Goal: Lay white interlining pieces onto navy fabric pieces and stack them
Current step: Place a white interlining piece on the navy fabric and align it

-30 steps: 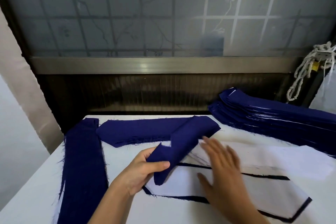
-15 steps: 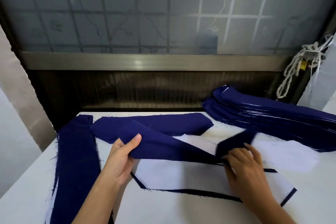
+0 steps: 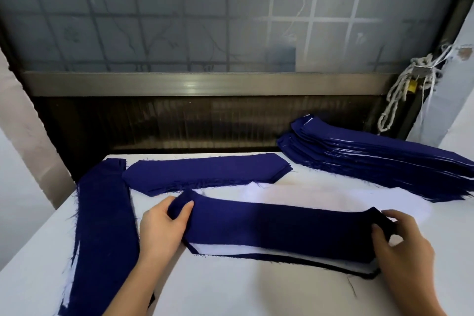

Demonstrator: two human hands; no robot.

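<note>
A long navy fabric piece is stretched flat between my hands over a low stack of white interlining and navy layers at the table's front. My left hand pinches its left end, thumb on top. My right hand pinches its right pointed end. Behind it lies a pile of white interlining pieces. A flat navy piece pile lies further back.
A tall stack of navy and white layers sits at the back right. A long navy strip pile runs along the left of the white table. A frosted window and metal sill rise behind; a rope hangs at right.
The navy piece, folded in my left hand a second ago, has been unfolded and pulled out to full length. My right hand took its far end and moved right.
</note>
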